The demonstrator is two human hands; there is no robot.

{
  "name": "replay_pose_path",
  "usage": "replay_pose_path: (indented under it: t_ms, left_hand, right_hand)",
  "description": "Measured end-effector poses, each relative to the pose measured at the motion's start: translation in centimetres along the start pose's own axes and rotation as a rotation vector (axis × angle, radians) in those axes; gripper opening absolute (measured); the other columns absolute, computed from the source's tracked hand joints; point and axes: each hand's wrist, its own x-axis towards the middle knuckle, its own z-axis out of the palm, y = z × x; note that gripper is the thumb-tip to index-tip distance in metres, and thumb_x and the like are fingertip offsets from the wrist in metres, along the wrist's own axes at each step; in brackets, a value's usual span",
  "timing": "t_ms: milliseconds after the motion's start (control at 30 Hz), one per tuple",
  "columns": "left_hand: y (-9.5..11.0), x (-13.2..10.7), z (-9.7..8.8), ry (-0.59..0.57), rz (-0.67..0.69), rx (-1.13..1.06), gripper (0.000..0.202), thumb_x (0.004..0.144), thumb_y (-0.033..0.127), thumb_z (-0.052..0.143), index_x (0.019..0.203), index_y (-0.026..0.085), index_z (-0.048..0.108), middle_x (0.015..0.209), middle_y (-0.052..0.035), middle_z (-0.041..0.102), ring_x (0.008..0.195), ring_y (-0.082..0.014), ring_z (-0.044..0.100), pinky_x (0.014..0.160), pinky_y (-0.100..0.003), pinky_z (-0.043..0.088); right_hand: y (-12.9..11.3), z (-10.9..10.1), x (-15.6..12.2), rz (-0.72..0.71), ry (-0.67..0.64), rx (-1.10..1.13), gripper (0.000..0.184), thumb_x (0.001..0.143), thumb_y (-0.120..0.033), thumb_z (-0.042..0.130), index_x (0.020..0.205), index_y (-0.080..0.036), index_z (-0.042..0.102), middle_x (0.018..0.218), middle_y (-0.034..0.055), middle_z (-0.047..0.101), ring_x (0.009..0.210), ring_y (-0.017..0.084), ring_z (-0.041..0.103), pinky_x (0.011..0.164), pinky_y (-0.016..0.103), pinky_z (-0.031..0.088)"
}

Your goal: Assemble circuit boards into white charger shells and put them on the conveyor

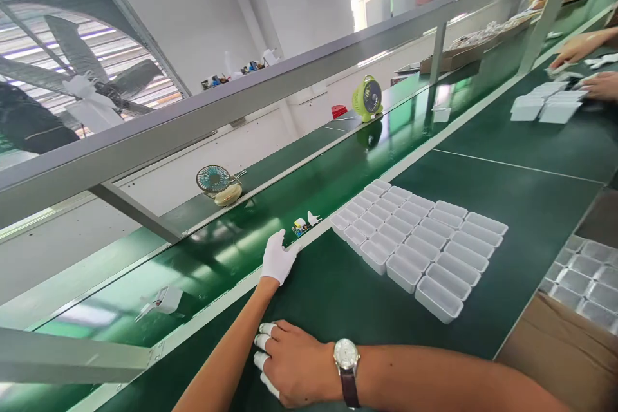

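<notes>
My left hand (279, 257), in a white glove, reaches over the pale rail at the conveyor's edge. Its thumb and fingers are apart, with nothing visible between them. Just beyond the fingertips, a small circuit board (300, 226) with a white plug (313, 219) lies on the green belt (270, 206). On the dark green worktop rests my right hand (294, 360), palm down, white cots on its fingers and a watch (346, 355) on the wrist. The fingers are a little spread and appear to hold nothing. Rows of translucent white open boxes (410, 232) stand to the right.
A white part with a plug (167, 301) sits on the belt at left. Two small fans, one blue (213, 179) and one green (367, 99), stand behind the belt. A co-worker's hands (579, 51) are near stacked white pieces (548, 103). More boxes (589, 270) fill a carton below right.
</notes>
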Motion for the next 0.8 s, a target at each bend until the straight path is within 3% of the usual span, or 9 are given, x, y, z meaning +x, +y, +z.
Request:
replay_pose_path:
  t_ms: [100,167,267,367,533,667,800]
  left_hand:
    - [1.9,2.3,1.6,-0.012,0.032,0.058,0.052,0.077,0.038,0.076,0.123,0.017,0.064,0.134,-0.0172,0.064,0.135,-0.0359,0.051,0.111,-0.046,0.04]
    - [2.6,3.6,1.9,-0.036,0.042,0.079,0.041,0.078,0.039,0.073,0.113,0.017,0.068,0.12,-0.0153,0.07,0.122,-0.0354,0.06,0.105,-0.046,0.043]
    - [3.3,4.8,1.4,-0.066,0.05,0.086,0.032,0.082,0.041,0.068,0.103,0.018,0.07,0.101,-0.0113,0.074,0.097,-0.0298,0.068,0.092,-0.041,0.05]
    - [3.8,4.3,0.1,-0.056,0.052,0.08,0.033,0.087,0.044,0.06,0.104,0.018,0.07,0.097,-0.0085,0.074,0.093,-0.0264,0.067,0.089,-0.037,0.051]
    - [4.7,-1.2,-2.5,-0.091,0.08,0.112,0.047,0.082,0.046,0.066,0.121,0.018,0.066,0.117,-0.009,0.071,0.112,-0.0288,0.064,0.099,-0.041,0.048]
    - [4.6,-7.0,-4.1,-0.306,0.205,0.151,0.052,0.079,0.042,0.07,0.127,0.022,0.063,0.108,-0.0051,0.071,0.105,-0.0268,0.066,0.099,-0.042,0.049]
    - [4.2,-9.8,-5.4,-0.41,0.199,0.205,0.06,0.08,0.041,0.071,0.135,0.022,0.057,0.11,-0.0057,0.071,0.107,-0.0276,0.066,0.1,-0.045,0.05]
  right_hand:
    - [0.3,0.2,0.1,-0.059,0.009,-0.062,0.027,0.087,-0.04,0.065,0.093,-0.013,0.068,0.097,0.0132,0.068,0.095,0.027,0.061,0.086,0.041,0.05]
    - [0.6,0.3,0.2,-0.072,0.02,-0.072,0.026,0.088,-0.041,0.065,0.087,-0.015,0.068,0.093,0.0116,0.067,0.092,0.026,0.06,0.083,0.04,0.05]
    - [0.8,0.5,0.2,-0.074,0.042,-0.09,0.025,0.093,-0.04,0.061,0.085,-0.017,0.068,0.1,0.0123,0.068,0.093,0.027,0.061,0.082,0.04,0.049]
    - [0.9,0.2,0.2,-0.071,0.051,-0.114,0.026,0.094,-0.041,0.06,0.086,-0.017,0.068,0.106,0.0128,0.07,0.097,0.026,0.063,0.082,0.038,0.049]
    - [0.5,-1.1,0.4,-0.146,-0.006,-0.093,0.017,0.093,-0.031,0.061,0.086,-0.018,0.069,0.093,0.0084,0.071,0.09,0.024,0.066,0.083,0.037,0.05]
    - [0.1,-1.3,0.5,-0.284,-0.016,-0.078,0.014,0.094,-0.024,0.059,0.087,-0.018,0.07,0.092,0.0054,0.072,0.087,0.022,0.067,0.079,0.034,0.05]
    - [-0.1,-0.8,0.4,-0.264,-0.075,-0.054,0.014,0.093,-0.023,0.059,0.083,-0.019,0.068,0.093,0.005,0.072,0.082,0.02,0.067,0.063,0.033,0.049]
